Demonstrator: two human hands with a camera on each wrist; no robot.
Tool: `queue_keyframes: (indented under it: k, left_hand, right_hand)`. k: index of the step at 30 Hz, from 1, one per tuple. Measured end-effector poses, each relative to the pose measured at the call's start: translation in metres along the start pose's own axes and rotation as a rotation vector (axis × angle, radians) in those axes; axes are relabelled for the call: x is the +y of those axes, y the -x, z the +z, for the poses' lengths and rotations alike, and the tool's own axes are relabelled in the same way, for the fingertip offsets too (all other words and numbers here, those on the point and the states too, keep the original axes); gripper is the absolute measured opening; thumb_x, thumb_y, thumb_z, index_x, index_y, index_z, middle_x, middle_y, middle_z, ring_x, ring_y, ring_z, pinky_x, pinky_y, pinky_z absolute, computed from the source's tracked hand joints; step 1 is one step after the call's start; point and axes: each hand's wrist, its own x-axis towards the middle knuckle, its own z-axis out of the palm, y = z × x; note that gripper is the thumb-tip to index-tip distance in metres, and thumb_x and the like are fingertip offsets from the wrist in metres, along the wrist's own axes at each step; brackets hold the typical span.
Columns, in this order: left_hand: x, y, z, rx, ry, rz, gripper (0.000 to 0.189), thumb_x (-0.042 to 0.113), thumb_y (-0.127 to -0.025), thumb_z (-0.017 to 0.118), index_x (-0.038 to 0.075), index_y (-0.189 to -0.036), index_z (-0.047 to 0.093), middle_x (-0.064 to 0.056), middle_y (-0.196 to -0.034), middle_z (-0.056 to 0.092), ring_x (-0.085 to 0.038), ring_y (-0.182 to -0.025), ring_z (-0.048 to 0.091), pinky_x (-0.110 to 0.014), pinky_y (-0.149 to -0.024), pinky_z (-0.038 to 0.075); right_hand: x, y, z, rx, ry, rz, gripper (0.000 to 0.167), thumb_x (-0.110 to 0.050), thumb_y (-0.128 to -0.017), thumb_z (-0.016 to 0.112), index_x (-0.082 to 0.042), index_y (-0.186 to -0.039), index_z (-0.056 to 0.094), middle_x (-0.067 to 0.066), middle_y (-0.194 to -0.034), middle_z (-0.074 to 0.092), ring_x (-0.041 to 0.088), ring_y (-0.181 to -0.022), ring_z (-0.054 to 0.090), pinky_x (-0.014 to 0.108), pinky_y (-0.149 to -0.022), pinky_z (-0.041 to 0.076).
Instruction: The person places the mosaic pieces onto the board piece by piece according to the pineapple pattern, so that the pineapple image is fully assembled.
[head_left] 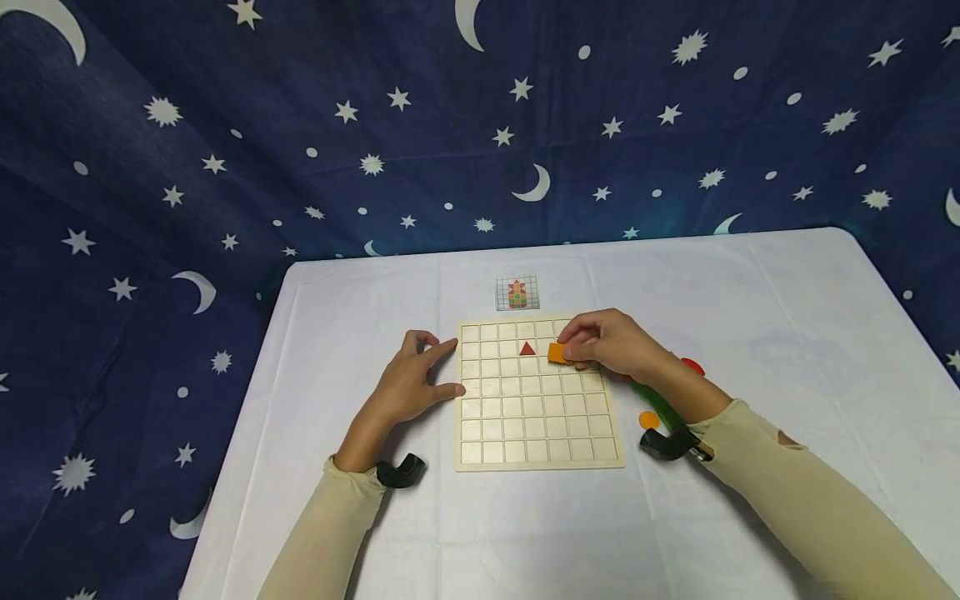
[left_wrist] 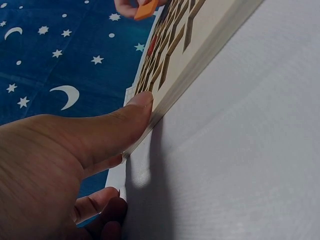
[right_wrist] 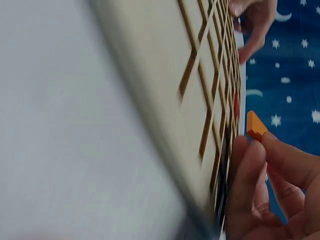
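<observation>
My right hand [head_left: 611, 343] pinches an orange square tile [head_left: 557, 353] between thumb and fingers. The tile is over the upper right part of a pale wooden grid board [head_left: 480, 464], and in the right wrist view the orange tile [right_wrist: 254, 125] appears tilted above the grid. One red triangle tile [head_left: 527, 349] lies in a cell near the top middle, left of the orange one. At the board's left edge, my left hand [head_left: 405, 387] rests its extended thumb and index finger on the rim. Its other fingers curl loosely beside the board, holding nothing.
Behind the board lies a small pattern card [head_left: 517, 292] with a coloured figure on a grid. Right of the board, partly under my right forearm, are a green piece [head_left: 654, 406], an orange round piece [head_left: 648, 420] and a red piece [head_left: 693, 366]. A white cloth covers the table.
</observation>
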Motion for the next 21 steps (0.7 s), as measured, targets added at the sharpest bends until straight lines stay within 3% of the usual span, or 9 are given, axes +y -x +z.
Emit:
queue_keyframes:
  k: [5, 12, 16, 21]
  left_hand:
    - [0.000, 0.001, 0.000, 0.002, -0.001, 0.010, 0.080, 0.042, -0.081, 0.086, 0.016, -0.150, 0.054, -0.015, -0.138, 0.044, -0.028, -0.101, 0.052, -0.039, -0.085, 0.044]
    - [-0.002, 0.001, 0.000, 0.002, 0.009, 0.025, 0.079, 0.040, -0.081, 0.086, 0.016, -0.150, 0.054, -0.015, -0.138, 0.043, -0.025, -0.096, 0.051, -0.038, -0.083, 0.043]
    - [-0.002, 0.000, 0.000, 0.004, 0.010, 0.025, 0.079, 0.040, -0.081, 0.086, 0.016, -0.150, 0.054, -0.015, -0.138, 0.043, -0.027, -0.099, 0.052, -0.040, -0.085, 0.045]
    - [-0.003, 0.000, 0.000, 0.003, 0.006, 0.022, 0.079, 0.040, -0.081, 0.086, 0.016, -0.150, 0.054, -0.015, -0.138, 0.043, -0.027, -0.098, 0.052, -0.040, -0.085, 0.045]
  right_hand:
    - [-0.011, -0.008, 0.019, -0.005, 0.011, -0.002, 0.018, -0.014, -0.085, 0.083, -0.008, -0.100, 0.076, 0.004, -0.083, 0.074, 0.020, -0.071, 0.061, 0.030, -0.061, 0.050]
    - [-0.018, -0.014, 0.031, -0.004, 0.048, -0.036, 0.014, -0.015, -0.084, 0.083, -0.009, -0.095, 0.078, 0.004, -0.073, 0.075, 0.019, -0.069, 0.071, 0.032, -0.076, 0.051]
    - [-0.018, -0.016, 0.033, 0.006, 0.088, -0.039, 0.011, -0.016, -0.083, 0.084, -0.011, -0.092, 0.080, 0.002, -0.069, 0.074, 0.017, -0.067, 0.070, 0.034, -0.077, 0.049]
    - [-0.018, -0.016, 0.035, 0.033, 0.169, -0.060, 0.006, -0.017, -0.082, 0.084, -0.015, -0.087, 0.081, -0.002, -0.071, 0.074, 0.017, -0.080, 0.066, 0.033, -0.078, 0.046]
